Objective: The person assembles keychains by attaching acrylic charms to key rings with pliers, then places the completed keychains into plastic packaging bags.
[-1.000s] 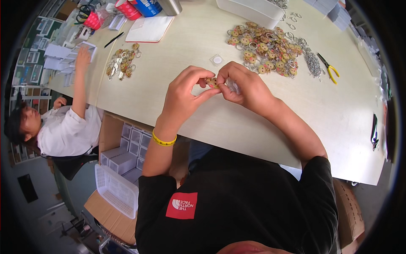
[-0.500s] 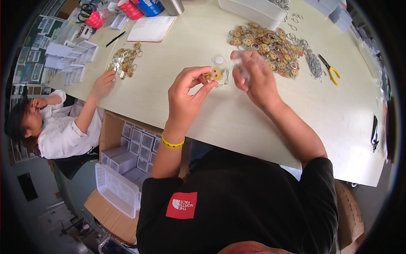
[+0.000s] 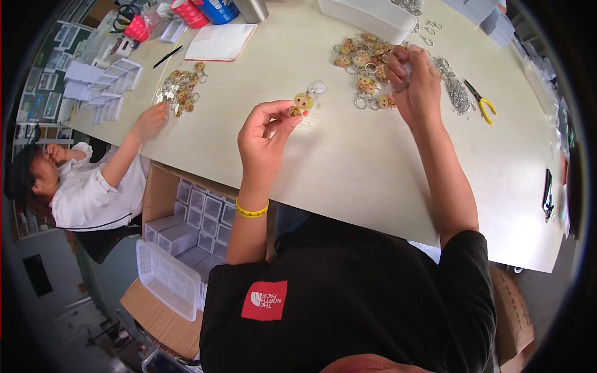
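Between the thumb and fingers of my left hand [image 3: 264, 140] is a yellow character charm [image 3: 303, 102], held above the table. Just beyond it lies a small white round piece with clear edges [image 3: 318, 87]; I cannot tell whether it is joined to the charm. My right hand [image 3: 420, 90] is over the large pile of keychain charms [image 3: 362, 59], its fingers curled in. Something pale and see-through shows among those fingers, too small to name. The hand hides part of the pile, which has metal rings mixed in.
Right of the pile lie a heap of metal chains [image 3: 457, 96] and yellow-handled pliers [image 3: 480, 102]. A white bin [image 3: 367, 18] stands behind. At left a co-worker's hand [image 3: 151, 120] touches a smaller charm pile [image 3: 180, 90]. A notebook [image 3: 217, 43] and pen [image 3: 168, 56] lie farther back.
My right hand has moved away from my left, to the right and forward over the pile. My left hand has shifted slightly left with the charm.
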Motion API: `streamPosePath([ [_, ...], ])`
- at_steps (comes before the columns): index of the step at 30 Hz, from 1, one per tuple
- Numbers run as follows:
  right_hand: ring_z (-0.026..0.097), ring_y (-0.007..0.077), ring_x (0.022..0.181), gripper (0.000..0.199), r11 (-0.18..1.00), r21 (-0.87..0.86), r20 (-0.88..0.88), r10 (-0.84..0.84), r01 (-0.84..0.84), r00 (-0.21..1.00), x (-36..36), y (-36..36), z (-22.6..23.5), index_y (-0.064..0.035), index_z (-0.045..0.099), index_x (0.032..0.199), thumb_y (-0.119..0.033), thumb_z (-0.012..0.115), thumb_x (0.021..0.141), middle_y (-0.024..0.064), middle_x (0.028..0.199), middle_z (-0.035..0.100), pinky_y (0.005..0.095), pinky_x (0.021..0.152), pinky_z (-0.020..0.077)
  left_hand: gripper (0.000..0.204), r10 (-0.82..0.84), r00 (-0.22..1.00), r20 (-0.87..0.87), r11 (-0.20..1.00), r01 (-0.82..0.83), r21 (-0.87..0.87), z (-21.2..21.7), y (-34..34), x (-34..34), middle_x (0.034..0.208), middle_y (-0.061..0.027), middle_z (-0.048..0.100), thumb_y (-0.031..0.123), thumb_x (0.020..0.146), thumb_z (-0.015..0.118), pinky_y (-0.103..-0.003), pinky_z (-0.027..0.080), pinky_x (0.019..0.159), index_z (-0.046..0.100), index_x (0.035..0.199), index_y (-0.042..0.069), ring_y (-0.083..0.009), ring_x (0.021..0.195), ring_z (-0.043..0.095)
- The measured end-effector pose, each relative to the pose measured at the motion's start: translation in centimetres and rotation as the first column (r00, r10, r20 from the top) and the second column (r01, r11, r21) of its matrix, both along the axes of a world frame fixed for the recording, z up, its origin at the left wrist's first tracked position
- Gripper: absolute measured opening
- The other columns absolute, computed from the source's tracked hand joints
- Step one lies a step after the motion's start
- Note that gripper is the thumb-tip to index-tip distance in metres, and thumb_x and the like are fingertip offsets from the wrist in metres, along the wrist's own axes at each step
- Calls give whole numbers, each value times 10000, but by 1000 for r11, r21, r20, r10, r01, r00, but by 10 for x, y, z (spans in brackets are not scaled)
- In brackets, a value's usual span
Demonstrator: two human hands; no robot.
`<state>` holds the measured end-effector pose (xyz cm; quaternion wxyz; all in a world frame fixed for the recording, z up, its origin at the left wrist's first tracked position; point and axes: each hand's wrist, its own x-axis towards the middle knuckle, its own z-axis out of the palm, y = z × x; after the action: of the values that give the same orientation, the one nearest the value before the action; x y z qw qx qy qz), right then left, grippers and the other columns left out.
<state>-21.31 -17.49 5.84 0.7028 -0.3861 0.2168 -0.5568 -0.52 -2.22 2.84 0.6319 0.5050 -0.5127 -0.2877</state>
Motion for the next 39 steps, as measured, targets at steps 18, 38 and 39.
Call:
streamPosePath([
  [18, 509, 123, 767, 144, 709, -462, -744, 18, -533, 668, 15, 53, 8, -54, 660, 994, -183, 675, 930, 15, 819, 540, 274, 697, 437, 427, -320, 193, -927, 675, 733, -80, -15, 10, -20, 868, -147, 653, 369, 1080, 343, -334, 599, 677, 553, 1135, 1, -147, 658, 585],
  [38, 660, 214, 691, 182, 107, -838, -512, -490, -535, 705, 6, 60, 6, -84, 692, 956, -43, 744, 787, 59, 945, 648, 315, 547, 529, 548, -317, 312, -895, 730, 683, -21, -12, 19, -21, 686, -104, 545, 404, 1089, 219, -302, 585, 559, 529, 1120, -47, -140, 526, 502],
  [39, 654, 216, 681, 183, 120, -818, -543, -486, -563, 685, 5, 61, 5, -84, 686, 961, -41, 737, 791, 63, 958, 643, 319, 547, 527, 548, -317, 310, -896, 728, 685, -21, -13, 19, -21, 686, -104, 545, 404, 1089, 219, -302, 585, 559, 529, 1120, -47, -140, 526, 502],
])
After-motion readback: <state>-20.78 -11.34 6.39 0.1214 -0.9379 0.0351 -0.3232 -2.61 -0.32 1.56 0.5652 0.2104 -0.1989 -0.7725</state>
